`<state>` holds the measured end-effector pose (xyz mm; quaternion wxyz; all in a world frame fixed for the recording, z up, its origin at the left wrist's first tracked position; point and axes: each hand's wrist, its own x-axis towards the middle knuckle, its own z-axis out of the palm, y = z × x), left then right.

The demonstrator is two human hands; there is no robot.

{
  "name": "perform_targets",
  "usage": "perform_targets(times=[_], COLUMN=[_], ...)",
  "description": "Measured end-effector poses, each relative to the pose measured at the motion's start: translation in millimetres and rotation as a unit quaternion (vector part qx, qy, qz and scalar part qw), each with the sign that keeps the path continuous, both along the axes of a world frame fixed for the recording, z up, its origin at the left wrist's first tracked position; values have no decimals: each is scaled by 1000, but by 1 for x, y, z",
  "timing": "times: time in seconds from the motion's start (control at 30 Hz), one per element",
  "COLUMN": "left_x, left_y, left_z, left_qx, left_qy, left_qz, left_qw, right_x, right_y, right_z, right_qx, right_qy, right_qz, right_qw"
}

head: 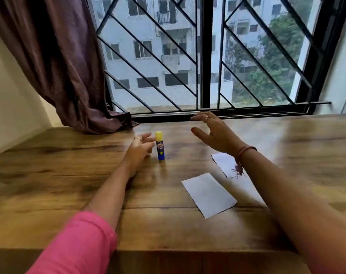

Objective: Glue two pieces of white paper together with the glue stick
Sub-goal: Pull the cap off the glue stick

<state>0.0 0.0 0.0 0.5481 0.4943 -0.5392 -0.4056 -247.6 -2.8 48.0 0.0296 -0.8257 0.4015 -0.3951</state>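
A blue glue stick point(160, 145) with a yellow cap stands upright on the wooden table point(69, 175). My left hand point(139, 149) hovers just left of it, fingers spread, close to the stick but not gripping it. My right hand point(215, 133) is raised above the table to the right of the stick, fingers apart and empty. One white paper point(208, 194) lies flat near the table's middle. A second white paper point(224, 164) lies further back, partly hidden under my right wrist.
A barred window point(205, 56) runs along the table's far edge, its black sill point(247, 113) just beyond my right hand. A brown curtain point(65, 66) hangs at the back left and rests on the tabletop. The table's front edge point(168, 252) is near me.
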Motion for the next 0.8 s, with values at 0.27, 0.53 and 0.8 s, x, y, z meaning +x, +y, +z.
perform_targets(times=[0.27,0.53,0.8], left_x=[-5,-23,-37], left_y=[2,14,28], left_z=[-1,5,13], left_qx=[-9,-75,-133], left_qy=[-108,-152,-171], left_qz=[-81,-96,-95], left_qw=[991,981,972], right_x=[16,31,37], right_y=[-7,12,26], right_z=[-11,-5,0], right_qx=[42,97,95], right_qy=[-41,-166,-176], right_qz=[-5,31,41], right_qw=[998,981,979])
